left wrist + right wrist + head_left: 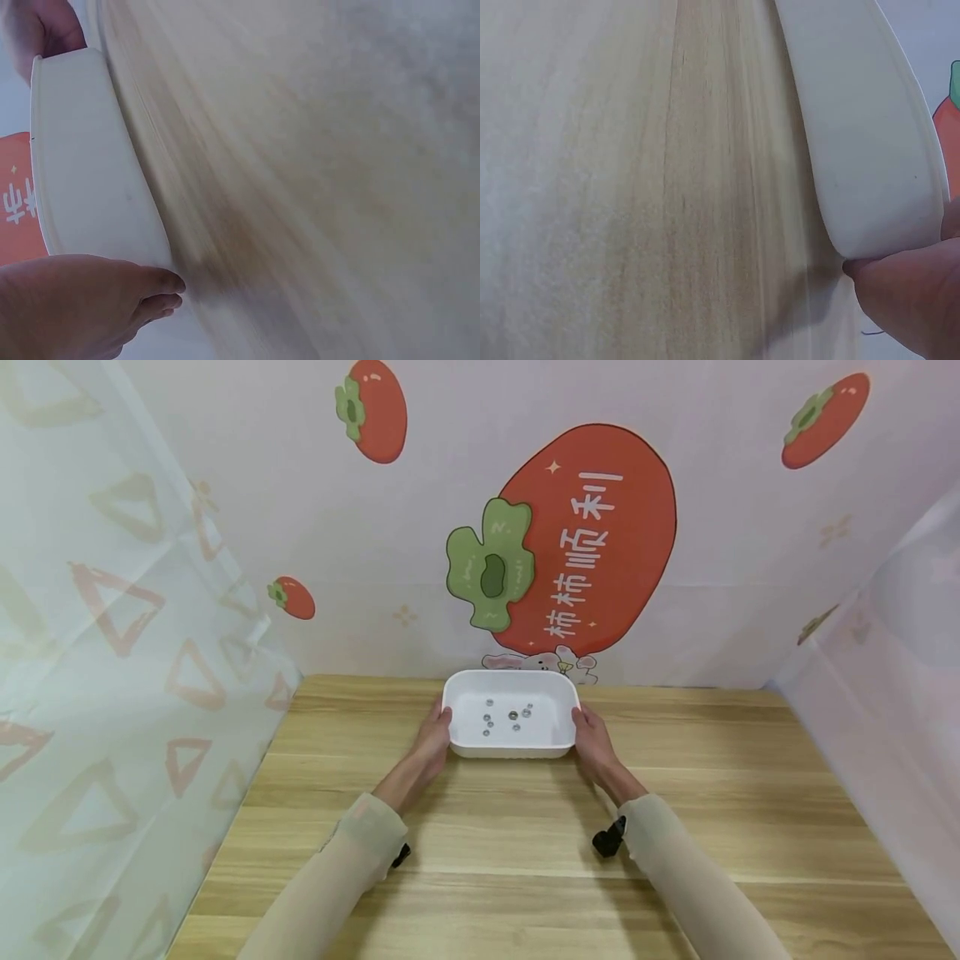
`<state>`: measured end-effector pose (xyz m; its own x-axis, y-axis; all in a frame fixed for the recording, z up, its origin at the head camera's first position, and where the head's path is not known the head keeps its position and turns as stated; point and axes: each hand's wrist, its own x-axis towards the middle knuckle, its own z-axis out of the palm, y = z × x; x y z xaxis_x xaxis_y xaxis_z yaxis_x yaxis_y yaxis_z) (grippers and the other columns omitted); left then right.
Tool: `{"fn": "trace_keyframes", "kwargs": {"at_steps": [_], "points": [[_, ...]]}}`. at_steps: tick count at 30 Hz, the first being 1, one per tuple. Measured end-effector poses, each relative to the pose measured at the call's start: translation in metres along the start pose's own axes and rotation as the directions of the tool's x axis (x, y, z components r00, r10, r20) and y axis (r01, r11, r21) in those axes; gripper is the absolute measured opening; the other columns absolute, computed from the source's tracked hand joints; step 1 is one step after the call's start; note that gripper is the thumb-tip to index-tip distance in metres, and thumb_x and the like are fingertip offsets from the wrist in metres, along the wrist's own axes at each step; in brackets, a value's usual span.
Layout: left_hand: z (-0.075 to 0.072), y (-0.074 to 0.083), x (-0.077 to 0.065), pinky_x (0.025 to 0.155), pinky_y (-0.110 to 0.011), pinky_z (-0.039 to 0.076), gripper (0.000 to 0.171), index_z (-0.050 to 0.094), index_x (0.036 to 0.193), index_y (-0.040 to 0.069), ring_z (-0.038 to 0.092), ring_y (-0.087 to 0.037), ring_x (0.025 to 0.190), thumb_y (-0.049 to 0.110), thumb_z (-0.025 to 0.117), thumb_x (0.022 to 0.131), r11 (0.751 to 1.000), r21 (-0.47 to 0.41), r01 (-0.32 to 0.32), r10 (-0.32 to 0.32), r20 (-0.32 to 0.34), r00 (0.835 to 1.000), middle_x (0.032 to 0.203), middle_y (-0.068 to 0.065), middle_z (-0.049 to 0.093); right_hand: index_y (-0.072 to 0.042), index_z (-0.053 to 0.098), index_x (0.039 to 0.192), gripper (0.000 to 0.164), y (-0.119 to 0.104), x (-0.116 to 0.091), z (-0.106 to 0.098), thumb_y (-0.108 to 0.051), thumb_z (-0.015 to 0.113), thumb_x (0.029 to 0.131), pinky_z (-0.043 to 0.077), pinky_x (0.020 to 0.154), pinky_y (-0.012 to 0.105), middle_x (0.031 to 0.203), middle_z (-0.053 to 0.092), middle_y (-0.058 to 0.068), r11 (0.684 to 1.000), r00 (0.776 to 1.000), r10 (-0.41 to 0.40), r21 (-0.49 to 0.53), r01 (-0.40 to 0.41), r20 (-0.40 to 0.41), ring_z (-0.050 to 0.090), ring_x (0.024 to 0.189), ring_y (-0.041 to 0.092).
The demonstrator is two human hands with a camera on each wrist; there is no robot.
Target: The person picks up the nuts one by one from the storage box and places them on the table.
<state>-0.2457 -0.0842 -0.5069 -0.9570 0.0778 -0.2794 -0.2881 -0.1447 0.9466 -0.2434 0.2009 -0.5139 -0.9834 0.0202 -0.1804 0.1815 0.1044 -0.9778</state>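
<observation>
White rounded-rectangular tray (510,752), small ring-like metal pieces (513,716) inside, was near the wood-grain desk's (495,827) far edge, left hand (432,739) and right hand (595,742) gripping opposite ends; level handling seemed best.

Tray (517,752) between left hand (432,735) and right hand (595,740), toward the far edge of the table (510,860)
Nuts (513,716) lie inside, some toward its left, others near the middle; a back cloth (720,610) hangs behind the table, with side cloths (150,635) left and right.
</observation>
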Motion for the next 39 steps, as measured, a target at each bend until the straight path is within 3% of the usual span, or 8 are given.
{"fn": "trace_keyframes", "kwargs": {"at_steps": [8, 15, 23, 28, 39], "points": [[-0.001, 0.001, -0.017, 0.132, -0.05, 0.01, 0.057, 0.013, 0.169, 0.004, 0.013, -0.036, 0.163, 0.021, 0.025, 0.116, 0.997, 0.062, -0.048, 0.046, 0.038, 0.998, 0.175, -0.02, 0.016, 0.0, 0.021, 0.167, 0.057, -0.005, -0.017, -0.004, -0.03, 0.025, 0.118, 0.039, 0.123, 0.05, 0.168, 0.035, 0.023, 0.995, 1.0, -0.026, -0.096, 0.027, 0.015, 0.043, 0.151, 0.037], [-0.001, 0.003, -0.034, 0.132, -0.051, 0.012, 0.057, 0.015, 0.168, 0.002, 0.017, -0.037, 0.162, 0.022, 0.026, 0.117, 0.996, 0.078, -0.045, 0.039, 0.068, 0.997, 0.174, -0.022, 0.02, 0.002, 0.02, 0.167, 0.059, -0.015, -0.042, -0.007, -0.03, 0.025, 0.118, 0.041, 0.12, 0.05, 0.163, 0.041, 0.028, 0.995, 0.999, -0.029, -0.098, 0.031, 0.02, 0.049, 0.145, 0.041], [-0.006, 0.006, -0.059, 0.131, -0.054, 0.008, 0.059, 0.008, 0.169, -0.001, 0.007, -0.038, 0.163, 0.019, 0.027, 0.116, 0.993, 0.111, -0.04, 0.028, 0.113, 0.993, 0.176, -0.021, 0.008, 0.004, 0.026, 0.165, 0.058, -0.012, -0.068, -0.007, -0.029, 0.027, 0.118, 0.045, 0.117, 0.052, 0.157, 0.048, 0.03, 0.993, 0.999, -0.04, -0.109, 0.04, 0.003, 0.055, 0.139, 0.04], [-0.008, 0.003, -0.073, 0.131, -0.056, 0.006, 0.059, 0.01, 0.168, -0.002, 0.006, -0.039, 0.163, 0.017, 0.028, 0.116, 0.989, 0.146, -0.039, 0.02, 0.128, 0.992, 0.176, -0.022, 0.009, 0.008, 0.033, 0.161, 0.055, -0.007, -0.08, -0.007, -0.026, 0.03, 0.117, 0.051, 0.11, 0.049, 0.147, 0.057, 0.032, 0.991, 0.998, -0.053, -0.12, 0.051, -0.015, 0.061, 0.129, 0.039], [-0.015, -0.007, -0.105, 0.13, -0.057, 0.008, 0.058, 0.01, 0.167, -0.005, 0.007, -0.041, 0.162, 0.013, 0.03, 0.116, 0.961, 0.267, -0.067, 0.016, 0.19, 0.982, 0.175, -0.026, 0.011, 0.008, 0.038, 0.159, 0.053, -0.001, -0.109, -0.008, -0.025, 0.033, 0.117, 0.047, 0.113, 0.054, 0.15, 0.055, 0.03, 0.984, 0.998, -0.037, -0.174, 0.029, -0.045, 0.06, 0.131, 0.037]]}}
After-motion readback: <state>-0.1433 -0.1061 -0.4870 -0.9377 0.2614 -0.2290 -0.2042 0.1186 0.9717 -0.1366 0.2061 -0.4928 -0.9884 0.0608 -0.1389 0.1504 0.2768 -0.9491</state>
